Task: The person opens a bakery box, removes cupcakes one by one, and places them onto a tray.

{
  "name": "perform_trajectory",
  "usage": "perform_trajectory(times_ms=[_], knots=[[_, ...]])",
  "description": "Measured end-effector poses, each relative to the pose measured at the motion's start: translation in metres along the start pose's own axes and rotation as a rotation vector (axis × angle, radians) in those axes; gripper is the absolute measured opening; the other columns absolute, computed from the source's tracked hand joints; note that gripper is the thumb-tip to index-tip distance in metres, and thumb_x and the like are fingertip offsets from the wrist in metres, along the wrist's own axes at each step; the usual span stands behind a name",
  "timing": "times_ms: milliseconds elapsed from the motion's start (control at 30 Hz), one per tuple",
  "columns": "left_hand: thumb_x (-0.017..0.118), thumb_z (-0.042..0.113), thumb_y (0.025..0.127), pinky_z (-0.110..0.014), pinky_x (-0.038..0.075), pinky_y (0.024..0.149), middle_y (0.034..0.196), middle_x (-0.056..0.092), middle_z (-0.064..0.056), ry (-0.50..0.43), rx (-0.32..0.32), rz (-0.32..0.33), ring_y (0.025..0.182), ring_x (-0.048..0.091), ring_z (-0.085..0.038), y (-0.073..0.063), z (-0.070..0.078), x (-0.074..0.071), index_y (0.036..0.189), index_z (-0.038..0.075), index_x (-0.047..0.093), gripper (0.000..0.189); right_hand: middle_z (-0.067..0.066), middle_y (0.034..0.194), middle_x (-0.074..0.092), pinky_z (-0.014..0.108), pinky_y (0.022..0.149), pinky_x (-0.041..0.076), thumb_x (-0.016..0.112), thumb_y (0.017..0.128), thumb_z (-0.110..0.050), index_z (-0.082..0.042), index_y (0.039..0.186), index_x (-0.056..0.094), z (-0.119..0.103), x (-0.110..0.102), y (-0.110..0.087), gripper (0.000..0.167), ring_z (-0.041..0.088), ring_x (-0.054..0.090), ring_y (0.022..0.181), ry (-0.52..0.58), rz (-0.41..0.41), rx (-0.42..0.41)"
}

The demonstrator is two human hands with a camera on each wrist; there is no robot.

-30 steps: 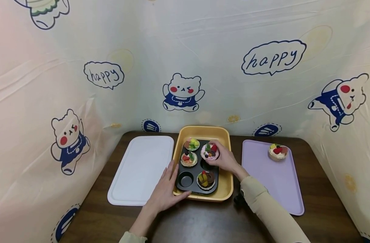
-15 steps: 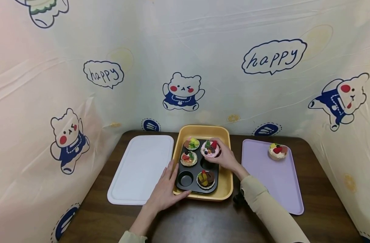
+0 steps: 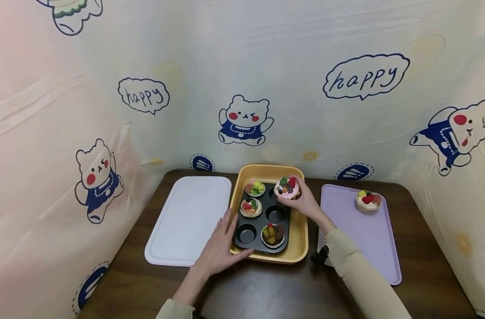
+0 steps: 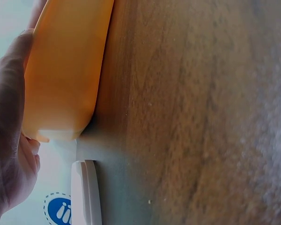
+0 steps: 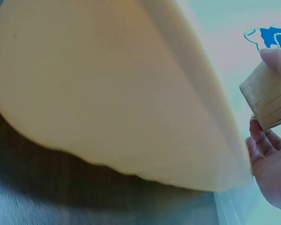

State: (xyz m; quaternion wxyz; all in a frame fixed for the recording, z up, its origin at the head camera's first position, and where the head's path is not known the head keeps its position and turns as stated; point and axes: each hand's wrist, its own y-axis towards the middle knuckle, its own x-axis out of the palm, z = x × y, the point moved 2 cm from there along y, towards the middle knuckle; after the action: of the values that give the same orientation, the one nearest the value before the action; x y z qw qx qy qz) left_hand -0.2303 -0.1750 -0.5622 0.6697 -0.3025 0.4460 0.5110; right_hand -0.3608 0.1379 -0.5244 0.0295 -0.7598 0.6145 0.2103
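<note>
Your right hand (image 3: 305, 204) pinches the unseated pink cupcake (image 3: 286, 189); leftward three cakes (image 3: 250, 208) sit in the tin (image 3: 260, 221), rightward another cake (image 3: 367, 202) on the purple tray (image 3: 371, 237); your left hand (image 3: 219, 251) lies spread.

From above and behind the left fingers (image 3: 228, 231) and right fingers (image 3: 304, 188), the head view faces forward and down across the tabletop (image 3: 246, 292), while each wrist view looks from low and close behind its own fingers, along the yellow tray (image 3: 300, 243) that all three share
</note>
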Motion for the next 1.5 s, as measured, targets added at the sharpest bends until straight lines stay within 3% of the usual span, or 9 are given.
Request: perform_trajectory(times_ms=[167, 367, 500, 767, 967, 1433, 1500], knots=[[0.066, 0.087, 0.088, -0.055, 0.022, 0.141, 0.188, 0.001, -0.008, -0.004, 0.016, 0.022, 0.175, 0.012, -0.03, 0.0, 0.0, -0.001, 0.177, 0.014, 0.02, 0.124, 0.025, 0.15, 0.058, 0.011, 0.099, 0.048, 0.087, 0.091, -0.006, 0.0, 0.159, 0.044, 0.003, -0.017, -0.002, 0.081, 0.02, 0.06, 0.126, 0.047, 0.04, 0.01], [0.065, 0.088, 0.088, -0.056, 0.022, 0.14, 0.189, 0.001, -0.008, -0.019, 0.014, 0.018, 0.175, 0.012, -0.031, -0.002, 0.001, -0.001, 0.177, 0.015, 0.02, 0.123, 0.027, 0.148, 0.054, 0.007, 0.095, 0.05, 0.082, 0.093, 0.0, 0.003, 0.158, 0.042, 0.007, -0.038, -0.008, 0.076, 0.004, 0.058, 0.117, 0.106, 0.076, 0.026], [0.065, 0.087, 0.088, -0.056, 0.023, 0.14, 0.189, 0.001, -0.008, -0.012, 0.015, 0.02, 0.175, 0.013, -0.032, -0.002, 0.001, -0.001, 0.177, 0.015, 0.02, 0.123, 0.026, 0.15, 0.053, 0.007, 0.095, 0.049, 0.082, 0.095, -0.003, 0.001, 0.159, 0.041, 0.012, -0.054, -0.014, 0.076, -0.001, 0.056, 0.115, 0.082, 0.097, 0.052], [0.065, 0.087, 0.088, -0.056, 0.023, 0.14, 0.188, 0.002, -0.009, -0.005, 0.02, 0.026, 0.175, 0.014, -0.032, -0.001, 0.002, -0.001, 0.177, 0.015, 0.02, 0.123, 0.028, 0.159, 0.048, 0.005, 0.098, 0.04, 0.08, 0.097, -0.009, 0.003, 0.163, 0.035, 0.031, -0.088, -0.025, 0.081, 0.015, 0.052, 0.13, -0.005, 0.167, 0.137], [0.064, 0.088, 0.088, -0.056, 0.022, 0.14, 0.189, -0.001, -0.007, -0.007, 0.004, 0.015, 0.175, 0.013, -0.031, 0.0, 0.001, 0.0, 0.178, 0.017, 0.019, 0.123, 0.03, 0.163, 0.044, 0.019, 0.108, 0.038, 0.08, 0.1, -0.014, 0.002, 0.165, 0.029, 0.057, -0.101, -0.034, 0.085, 0.039, 0.047, 0.148, -0.082, 0.22, 0.206], [0.067, 0.086, 0.087, -0.058, 0.029, 0.138, 0.188, 0.006, -0.011, -0.022, 0.034, 0.044, 0.173, 0.021, -0.036, 0.0, 0.003, -0.001, 0.176, 0.014, 0.025, 0.122, 0.03, 0.155, 0.051, 0.016, 0.108, 0.034, 0.081, 0.096, -0.007, 0.007, 0.157, 0.039, 0.081, -0.107, -0.04, 0.075, 0.033, 0.049, 0.14, -0.105, 0.354, 0.252], [0.067, 0.087, 0.087, -0.058, 0.029, 0.138, 0.188, 0.005, -0.011, -0.015, 0.032, 0.042, 0.173, 0.02, -0.035, 0.0, 0.002, -0.001, 0.177, 0.015, 0.023, 0.123, 0.03, 0.155, 0.051, 0.02, 0.111, 0.036, 0.081, 0.096, -0.006, 0.006, 0.157, 0.039, 0.083, -0.107, -0.041, 0.075, 0.034, 0.049, 0.14, -0.106, 0.365, 0.261]])
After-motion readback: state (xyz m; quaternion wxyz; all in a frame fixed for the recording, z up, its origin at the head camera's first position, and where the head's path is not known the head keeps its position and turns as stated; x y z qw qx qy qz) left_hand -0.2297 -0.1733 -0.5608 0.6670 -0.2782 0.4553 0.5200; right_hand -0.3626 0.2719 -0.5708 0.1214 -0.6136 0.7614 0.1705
